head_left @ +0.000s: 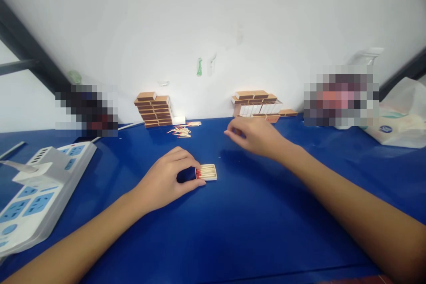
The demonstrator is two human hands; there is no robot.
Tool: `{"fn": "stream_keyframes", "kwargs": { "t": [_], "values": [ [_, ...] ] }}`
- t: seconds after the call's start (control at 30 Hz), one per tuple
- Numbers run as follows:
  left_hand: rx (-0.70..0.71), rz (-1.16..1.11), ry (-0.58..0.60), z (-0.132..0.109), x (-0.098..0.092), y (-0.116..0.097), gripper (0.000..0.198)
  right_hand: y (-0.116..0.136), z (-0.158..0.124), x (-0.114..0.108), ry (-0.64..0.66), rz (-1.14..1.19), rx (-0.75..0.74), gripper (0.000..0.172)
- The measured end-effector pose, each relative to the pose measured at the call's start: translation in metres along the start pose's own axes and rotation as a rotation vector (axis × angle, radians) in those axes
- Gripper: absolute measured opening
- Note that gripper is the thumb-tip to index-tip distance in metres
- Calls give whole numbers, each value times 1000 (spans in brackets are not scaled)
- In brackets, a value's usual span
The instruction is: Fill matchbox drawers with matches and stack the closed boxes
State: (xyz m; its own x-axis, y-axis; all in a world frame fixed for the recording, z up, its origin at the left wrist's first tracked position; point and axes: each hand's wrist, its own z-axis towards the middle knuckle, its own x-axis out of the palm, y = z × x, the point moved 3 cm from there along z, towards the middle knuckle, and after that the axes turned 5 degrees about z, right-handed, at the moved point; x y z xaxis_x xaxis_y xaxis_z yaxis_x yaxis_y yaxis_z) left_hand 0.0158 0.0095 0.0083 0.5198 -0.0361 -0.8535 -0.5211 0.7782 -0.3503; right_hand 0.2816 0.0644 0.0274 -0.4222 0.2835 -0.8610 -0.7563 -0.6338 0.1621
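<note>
My left hand (171,177) grips a small white matchbox tray (214,173) on the blue table, thumb at its near side and fingers at its far side. Matches with red heads lie in a row inside the tray. Farther back and to the right, my right hand (258,135) hovers over the table, thumb and forefinger curled together in a ring. Nothing shows between those fingertips. Behind it stands a stack of brown matchboxes and white trays (251,110), partly hidden by the hand. Loose matches (181,131) lie in a pile beyond my left hand.
Another stack of matchboxes (155,111) stands against the wall at back left, with a small white box (179,120) beside it. A white power strip (49,199) with a plugged-in adapter occupies the left side. At far right lies a plastic tissue pack (399,124).
</note>
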Motion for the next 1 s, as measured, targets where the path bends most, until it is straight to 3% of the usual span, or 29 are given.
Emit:
{"fn": "stream_keyframes", "kwargs": {
  "t": [0.13,0.3,0.43,0.57,0.67,0.73,0.83,0.9,1.0],
  "values": [
    [2,4,-7,1,0,0,21,16,-3,23,111,47,-57,19],
    [-4,11,-3,1,0,-1,22,16,-1,31,126,45,-31,19],
    [-12,25,2,0,0,0,27,3,2,14,86,17,27,18],
    [-76,32,-18,-1,-1,5,45,-26,1,-16,-58,-10,213,21],
    [-123,33,-25,-2,0,9,50,-36,3,-22,-143,114,314,23],
    [-136,32,-17,-1,1,11,44,-30,15,-8,-76,350,360,23],
    [-155,25,-10,0,0,15,38,-3,51,23,172,601,391,25],
    [-159,15,-16,0,-2,18,32,10,81,34,177,485,383,20],
    [-167,3,-56,1,-7,21,26,14,111,31,63,294,380,12]
  ]
}}
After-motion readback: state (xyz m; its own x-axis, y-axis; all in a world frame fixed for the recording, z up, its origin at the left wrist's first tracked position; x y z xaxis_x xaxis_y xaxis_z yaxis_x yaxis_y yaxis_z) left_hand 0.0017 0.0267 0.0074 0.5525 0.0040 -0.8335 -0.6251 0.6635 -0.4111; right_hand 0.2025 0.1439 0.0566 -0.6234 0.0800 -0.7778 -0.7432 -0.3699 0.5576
